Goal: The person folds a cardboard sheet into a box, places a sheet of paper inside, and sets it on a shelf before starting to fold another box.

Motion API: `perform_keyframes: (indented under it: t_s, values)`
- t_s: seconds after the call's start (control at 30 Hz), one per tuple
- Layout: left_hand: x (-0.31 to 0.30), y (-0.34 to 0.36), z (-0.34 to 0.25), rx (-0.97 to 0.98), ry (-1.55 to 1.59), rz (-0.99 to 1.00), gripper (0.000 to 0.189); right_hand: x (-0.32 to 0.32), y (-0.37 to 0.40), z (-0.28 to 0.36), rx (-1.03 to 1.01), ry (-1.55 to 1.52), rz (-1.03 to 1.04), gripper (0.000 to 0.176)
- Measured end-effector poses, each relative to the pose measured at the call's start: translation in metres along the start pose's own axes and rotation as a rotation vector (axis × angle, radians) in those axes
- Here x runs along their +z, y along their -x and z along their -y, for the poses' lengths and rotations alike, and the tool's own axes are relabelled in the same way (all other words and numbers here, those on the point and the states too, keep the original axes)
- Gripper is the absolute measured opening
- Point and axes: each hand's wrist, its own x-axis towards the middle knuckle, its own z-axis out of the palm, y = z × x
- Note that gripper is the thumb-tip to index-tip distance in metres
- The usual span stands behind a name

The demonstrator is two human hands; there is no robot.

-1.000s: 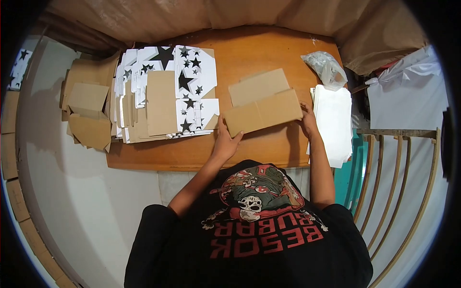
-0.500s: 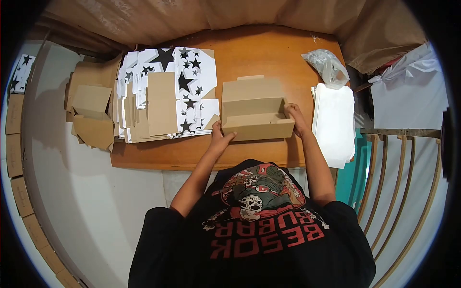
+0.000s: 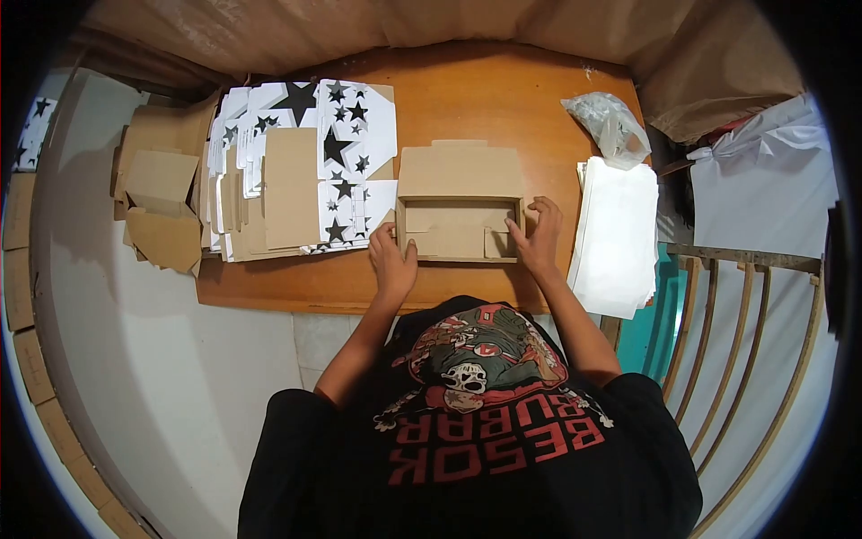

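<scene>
An open brown cardboard box (image 3: 458, 172) lies on the orange wooden table (image 3: 449, 99), its lid flap folded back away from me. The box's inside faces up, and small flaps show within. My left hand (image 3: 393, 262) is at the box's left front corner, thumb and fingers apart. At the right side is my right hand (image 3: 537, 237), its fingers spread and its thumb near the box's right edge. Left of the box is a pile of white sheets with black stars (image 3: 357, 139), with a plain brown cardboard piece (image 3: 291, 189) on top.
Folded brown cardboard (image 3: 163, 184) stands at the far left. On the right are a stack of white sheets (image 3: 615, 238) and a clear plastic bag (image 3: 611, 126). Beyond the table's right side are wooden slats (image 3: 738, 341) and white cloth (image 3: 759, 193). Brown boxes (image 3: 34, 364) line the left edge.
The box now lies flatter, its opening facing up, where it was tilted before. Both hands have loosened from its sides, and the fingers of my right hand have spread.
</scene>
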Motion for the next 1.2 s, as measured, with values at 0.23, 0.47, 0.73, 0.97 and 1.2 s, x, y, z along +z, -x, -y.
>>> perform_keyframes:
  t_s: [0.23, 0.47, 0.73, 0.97, 1.2]
  values:
    - [0.011, -0.017, -0.050, 0.378, -0.318, 0.593, 0.044, 0.021, -0.016, 0.023, -0.064, -0.201, 0.739, 0.021]
    - [0.049, -0.043, -0.026, 0.018, -0.576, 0.873, 0.076, 0.089, -0.017, -0.004, 0.323, 0.282, 1.033, 0.047]
    - [0.049, -0.044, -0.018, 0.076, -0.640, 1.039, 0.092, 0.071, -0.021, -0.008, 0.397, 0.088, 1.154, 0.068]
    - [0.037, -0.049, -0.041, 0.054, -0.596, 0.967, 0.089, 0.074, -0.014, 0.000, 0.489, 0.079, 1.149, 0.083]
    - [0.015, -0.019, -0.064, 0.123, -0.656, 0.954, 0.089, 0.048, 0.006, 0.022, 0.475, -0.056, 0.996, 0.068]
